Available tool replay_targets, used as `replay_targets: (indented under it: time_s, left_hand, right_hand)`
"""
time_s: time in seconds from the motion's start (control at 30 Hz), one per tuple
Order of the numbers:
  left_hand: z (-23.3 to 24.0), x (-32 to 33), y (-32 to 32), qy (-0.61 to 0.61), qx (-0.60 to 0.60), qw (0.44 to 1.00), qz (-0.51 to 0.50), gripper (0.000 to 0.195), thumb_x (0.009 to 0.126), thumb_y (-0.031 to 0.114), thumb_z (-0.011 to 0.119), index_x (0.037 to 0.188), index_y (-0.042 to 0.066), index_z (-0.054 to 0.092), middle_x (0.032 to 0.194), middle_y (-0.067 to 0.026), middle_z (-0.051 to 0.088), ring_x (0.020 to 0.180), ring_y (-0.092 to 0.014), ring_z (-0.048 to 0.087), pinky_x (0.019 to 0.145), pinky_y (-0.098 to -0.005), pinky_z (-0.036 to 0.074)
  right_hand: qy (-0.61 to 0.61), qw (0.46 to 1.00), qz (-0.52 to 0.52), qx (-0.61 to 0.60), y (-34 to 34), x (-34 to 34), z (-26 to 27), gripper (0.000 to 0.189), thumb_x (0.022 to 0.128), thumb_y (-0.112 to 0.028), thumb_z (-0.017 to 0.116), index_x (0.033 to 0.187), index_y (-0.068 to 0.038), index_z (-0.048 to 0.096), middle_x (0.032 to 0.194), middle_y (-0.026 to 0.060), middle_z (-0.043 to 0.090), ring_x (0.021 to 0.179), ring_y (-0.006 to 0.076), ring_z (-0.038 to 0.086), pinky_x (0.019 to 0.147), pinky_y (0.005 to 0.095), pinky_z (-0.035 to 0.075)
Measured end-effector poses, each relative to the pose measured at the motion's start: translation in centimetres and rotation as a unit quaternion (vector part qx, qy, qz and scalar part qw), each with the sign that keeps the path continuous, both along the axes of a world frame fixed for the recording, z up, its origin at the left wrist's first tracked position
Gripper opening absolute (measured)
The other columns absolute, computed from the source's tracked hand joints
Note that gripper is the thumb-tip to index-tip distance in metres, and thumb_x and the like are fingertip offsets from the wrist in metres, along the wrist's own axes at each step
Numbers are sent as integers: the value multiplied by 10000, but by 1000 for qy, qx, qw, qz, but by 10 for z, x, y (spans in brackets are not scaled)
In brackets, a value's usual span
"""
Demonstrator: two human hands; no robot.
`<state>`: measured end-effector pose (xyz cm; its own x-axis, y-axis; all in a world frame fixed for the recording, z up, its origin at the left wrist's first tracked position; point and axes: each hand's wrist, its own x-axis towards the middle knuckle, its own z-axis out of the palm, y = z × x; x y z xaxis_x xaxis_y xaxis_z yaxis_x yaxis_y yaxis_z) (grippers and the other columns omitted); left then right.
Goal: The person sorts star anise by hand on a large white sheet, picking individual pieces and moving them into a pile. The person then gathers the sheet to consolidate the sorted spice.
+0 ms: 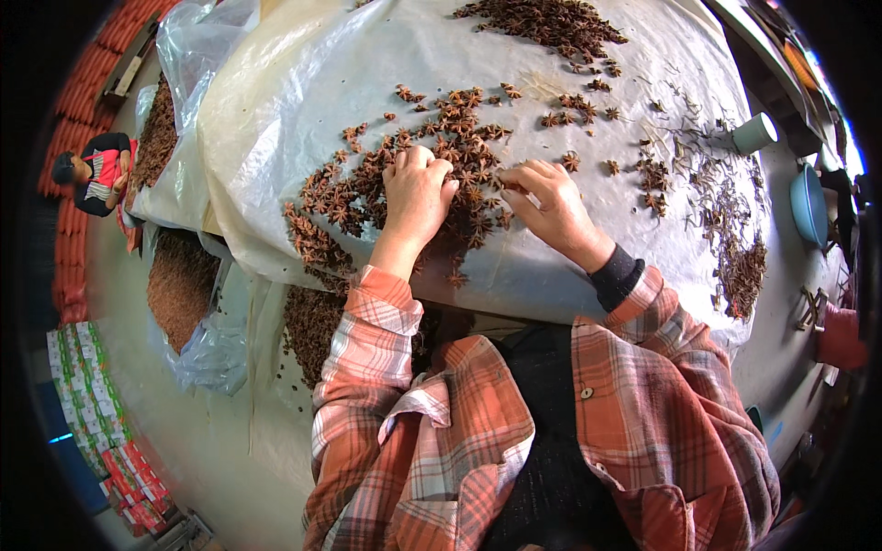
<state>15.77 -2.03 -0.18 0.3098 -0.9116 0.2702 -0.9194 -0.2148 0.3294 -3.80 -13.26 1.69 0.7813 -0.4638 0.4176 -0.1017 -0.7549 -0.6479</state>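
Note:
A spread of dried star anise lies on a plastic-sheeted table in front of me. Over its middle is my left hand, palm down, fingers curled onto the pods and thumb held out to the side. The hand itself hides what is under those fingertips. My right hand is at the right edge of the same spread, index finger and thumb bent towards each other beside some pods. Whether a pod is pinched between them is unclear.
A darker star anise heap lies at the far side. Thin dark stalks and a pale green cup are at the right. Filled plastic bags stand on the floor at left, near a seated person. A blue basin is beyond the table.

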Motion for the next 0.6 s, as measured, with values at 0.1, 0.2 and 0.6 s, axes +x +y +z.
replay_targets:
  time_s: [0.1, 0.2, 0.6]
  left_hand:
    - [-1, 1, -1, -2, -16, 1000, -27, 136, 791, 161, 741, 893, 109, 668, 978, -61, 528, 985, -274, 506, 870, -446, 383]
    - [-5, 5, 1, 10, -27, 1000, -13, 143, 799, 160, 735, 866, 92, 629, 1011, -78, 552, 1022, -288, 509, 891, -461, 383]
    - [19, -26, 17, 195, -198, 958, -65, 152, 857, -4, 690, 941, 51, 576, 855, -47, 638, 730, -135, 614, 631, -279, 505]
  right_hand:
    - [-1, 999, -32, 25, 5, -19, -4, 238, 842, -106, 640, 1075, -61, 664, 867, 101, 617, 824, 301, 584, 777, 397, 434]
    - [-30, 997, -48, 44, 8, -28, -9, 223, 850, -111, 641, 1064, -51, 658, 873, 114, 624, 837, 309, 597, 777, 398, 455]
    - [-100, 982, 9, 159, 29, -29, -2, 279, 860, -97, 682, 1114, -1, 618, 924, 149, 625, 823, 256, 646, 711, 361, 516]
